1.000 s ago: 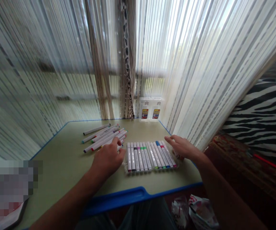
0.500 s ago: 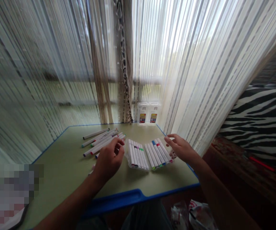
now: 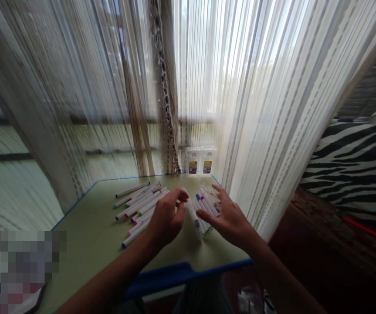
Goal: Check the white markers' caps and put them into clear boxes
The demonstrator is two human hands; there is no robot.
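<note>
A clear plastic marker case [image 3: 201,211], full of white markers with coloured caps, stands folded almost shut on the green table [image 3: 89,226]. My left hand [image 3: 166,220] curls its fingers onto the case's left half. My right hand [image 3: 228,220] grips the right half, thumb in front and fingers behind. Several loose white markers [image 3: 138,204] lie in a fanned row just left of my left hand.
Two small clear boxes with yellow and red labels [image 3: 200,162] stand at the table's back edge against sheer striped curtains [image 3: 240,109]. A zebra-patterned fabric [image 3: 354,161] is at the right. The table's blue rim [image 3: 181,272] runs along the front.
The case lay open flat between my hands; its two halves have been folded up towards each other. My right hand moved left and my left hand moved onto the case.
</note>
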